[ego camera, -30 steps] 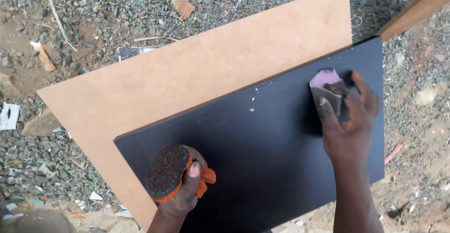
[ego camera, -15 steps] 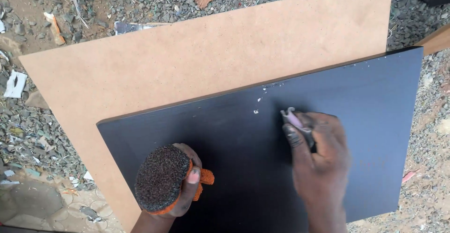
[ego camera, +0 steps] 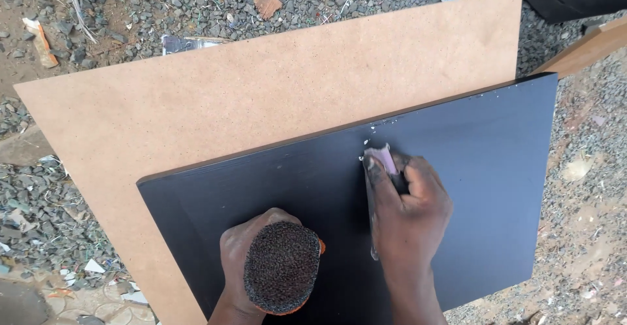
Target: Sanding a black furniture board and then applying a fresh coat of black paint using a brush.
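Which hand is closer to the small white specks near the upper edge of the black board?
Right. The right hand, pressing a pinkish pad on the black board, is just below the white specks. The left hand, holding a round coarse pad, is farther down-left.

the right hand (ego camera: 408,211) with its pink pad (ego camera: 382,160) has slid left across the black board (ego camera: 496,168), from the right edge toward the middle. the left hand (ego camera: 251,260) has shifted right with its sponge (ego camera: 282,267).

No packages, labels, signs or screens are visible.
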